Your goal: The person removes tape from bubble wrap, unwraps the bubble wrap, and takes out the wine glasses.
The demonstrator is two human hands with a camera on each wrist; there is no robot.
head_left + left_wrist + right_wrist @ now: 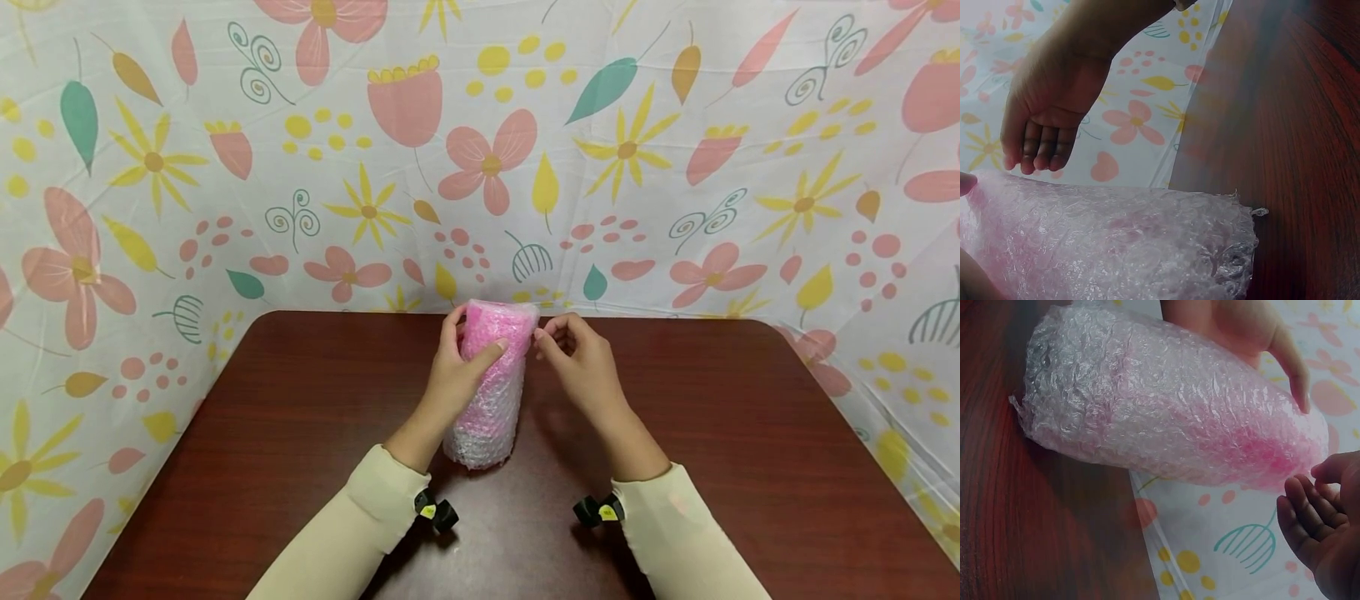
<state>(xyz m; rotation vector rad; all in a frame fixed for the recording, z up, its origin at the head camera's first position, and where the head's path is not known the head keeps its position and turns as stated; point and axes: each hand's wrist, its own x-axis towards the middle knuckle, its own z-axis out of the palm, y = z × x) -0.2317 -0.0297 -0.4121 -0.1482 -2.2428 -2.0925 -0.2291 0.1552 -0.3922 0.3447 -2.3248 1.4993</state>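
A tall bundle of bubble wrap (491, 400), pink at its upper end and clear white toward its base, stands on the table, tilted slightly. What lies inside is hidden by the layers. My left hand (457, 367) grips its upper part from the left, thumb across the front. At the top right edge, my right hand (581, 358) pinches the wrap's margin between thumb and forefinger, the other fingers curled. The right wrist view shows these right fingertips (1300, 487) against the pink end of the wrap (1260, 453).
A dark reddish-brown wooden table (300, 433) with rounded far corners lies under the bundle. Close behind its far edge hangs a white cloth (480, 233) printed with flowers and leaves, which also runs along both sides.
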